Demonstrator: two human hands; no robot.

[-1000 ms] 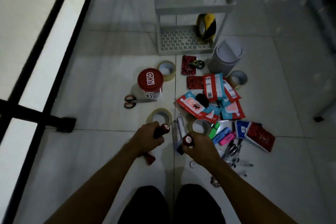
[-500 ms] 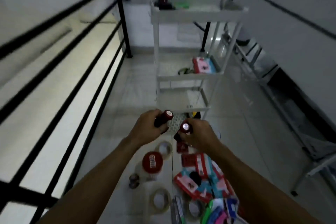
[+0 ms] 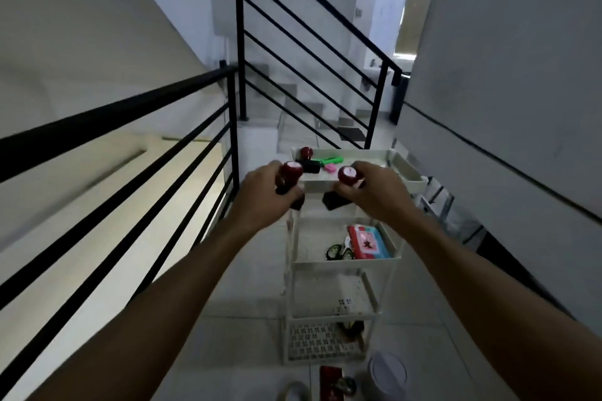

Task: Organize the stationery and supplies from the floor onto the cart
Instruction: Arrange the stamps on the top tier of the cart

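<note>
My left hand (image 3: 265,197) grips a dark stamp with a red round top (image 3: 291,172), held just in front of the white cart's top tray (image 3: 408,172). My right hand (image 3: 379,190) grips a second red-topped stamp (image 3: 348,175) at the same height. In the top tray lie another red-topped stamp (image 3: 306,153), a green item (image 3: 330,160) and a pink one (image 3: 330,168). The middle shelf (image 3: 345,259) holds a red and blue packet (image 3: 368,242) and black scissors (image 3: 338,252).
A black stair railing (image 3: 130,114) runs along the left and behind the cart. A grey wall stands on the right. On the floor at the bottom are a white cylinder (image 3: 387,374), a red card (image 3: 330,382) and a tape roll (image 3: 293,392).
Both hands rose from the pile on the floor up to the cart's top tray, each still holding its stamp. The view tilted up from the floor to the cart and stairs.
</note>
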